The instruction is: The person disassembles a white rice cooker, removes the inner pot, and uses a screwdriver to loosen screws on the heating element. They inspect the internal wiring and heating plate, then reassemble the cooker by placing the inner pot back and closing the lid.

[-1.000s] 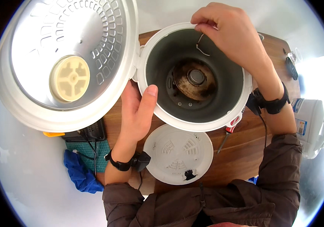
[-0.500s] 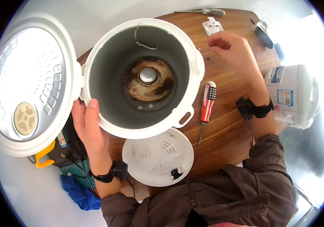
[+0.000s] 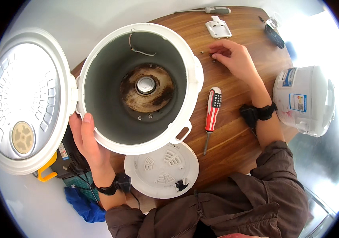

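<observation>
My left hand (image 3: 92, 141) grips the near-left rim of an open rice cooker body (image 3: 137, 148), close to the lid hinge, with the thumb over the edge. Its lid (image 3: 26, 103) hangs open to the left. Inside, a stained heating plate (image 3: 129, 89) surrounds a silver round button, and a loose wire (image 3: 137, 50) hangs from the far wall. To the right of the cooker, my right hand (image 3: 233, 57) is down at the tabletop, thumb and fingers curled together beside tiny screw-like parts (image 3: 202, 52). Whatever is between those fingertips is too small to make out.
A red-and-white screwdriver (image 3: 213, 109) lies right of the cooker, a round white base cover (image 3: 161, 170) in front. Beyond are a white plastic latch piece (image 3: 218, 29) and a grey-handled screwdriver (image 3: 217, 10). A second rice cooker (image 3: 302, 101) stands right; a blue cloth (image 3: 84, 204) lies left.
My right hand has lowered to the table beside the tiny parts. The cooker and its lid have shifted and tilted a little to the left, with my left hand still on the rim.
</observation>
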Motion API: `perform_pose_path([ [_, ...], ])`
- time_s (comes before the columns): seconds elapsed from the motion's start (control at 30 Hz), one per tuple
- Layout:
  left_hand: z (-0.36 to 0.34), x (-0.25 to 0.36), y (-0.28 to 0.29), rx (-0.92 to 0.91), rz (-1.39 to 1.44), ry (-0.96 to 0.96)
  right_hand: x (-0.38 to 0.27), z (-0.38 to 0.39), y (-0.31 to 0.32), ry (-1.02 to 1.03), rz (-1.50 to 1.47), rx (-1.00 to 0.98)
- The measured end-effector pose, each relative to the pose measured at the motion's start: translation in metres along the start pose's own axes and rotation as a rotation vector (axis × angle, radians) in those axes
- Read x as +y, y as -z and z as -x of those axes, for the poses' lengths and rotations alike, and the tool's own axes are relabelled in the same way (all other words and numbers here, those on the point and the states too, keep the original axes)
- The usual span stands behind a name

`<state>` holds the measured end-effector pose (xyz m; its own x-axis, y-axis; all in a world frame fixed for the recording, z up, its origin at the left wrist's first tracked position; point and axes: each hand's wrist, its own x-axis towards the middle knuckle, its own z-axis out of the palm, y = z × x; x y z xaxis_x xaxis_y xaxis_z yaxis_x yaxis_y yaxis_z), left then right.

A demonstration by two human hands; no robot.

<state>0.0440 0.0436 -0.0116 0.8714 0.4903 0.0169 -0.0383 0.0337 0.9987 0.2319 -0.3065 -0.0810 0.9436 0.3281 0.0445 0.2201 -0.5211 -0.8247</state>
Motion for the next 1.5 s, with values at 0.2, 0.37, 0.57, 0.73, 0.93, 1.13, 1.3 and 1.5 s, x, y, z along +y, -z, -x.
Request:
perform_pose_path([
  [0.2, 0.001, -0.001, 0.007, -0.025, 0.052, 0.043, 0.003, -0.003, -0.001, 0.008, 0.050, 0.054],
  [0.37, -0.001, -0.002, -0.004, -0.072, 0.027, 0.008, -0.018, 0.002, 0.009, 0.075, 0.016, 0.262],
  [0.57, -0.001, 0.000, -0.003, -0.142, 0.110, 0.077, -0.131, 0.010, 0.026, 0.640, 0.173, 0.137],
  [0.73, 0.008, -0.004, 0.001, -0.137, 0.028, 0.028, -0.197, -0.005, -0.018, 0.844, 0.434, -0.311],
  [0.93, 0.005, 0.003, 0.000, -0.233, 0.104, -0.018, -0.192, -0.020, -0.052, 0.860, 0.666, -0.509],
  [1.13, 0.009, 0.001, -0.003, -0.261, 0.109, -0.104, -0.190, -0.030, -0.068, 0.767, 0.684, -0.594],
  [1.3, 0.008, 0.006, 0.010, -0.429, 0.069, -0.064, -0.182, -0.026, -0.070, 0.725, 0.612, -0.509],
  [1.5, 0.017, 0.017, -0.006, -0.261, 0.026, -0.033, -0.181, -0.023, -0.072, 0.679, 0.587, -0.551],
])
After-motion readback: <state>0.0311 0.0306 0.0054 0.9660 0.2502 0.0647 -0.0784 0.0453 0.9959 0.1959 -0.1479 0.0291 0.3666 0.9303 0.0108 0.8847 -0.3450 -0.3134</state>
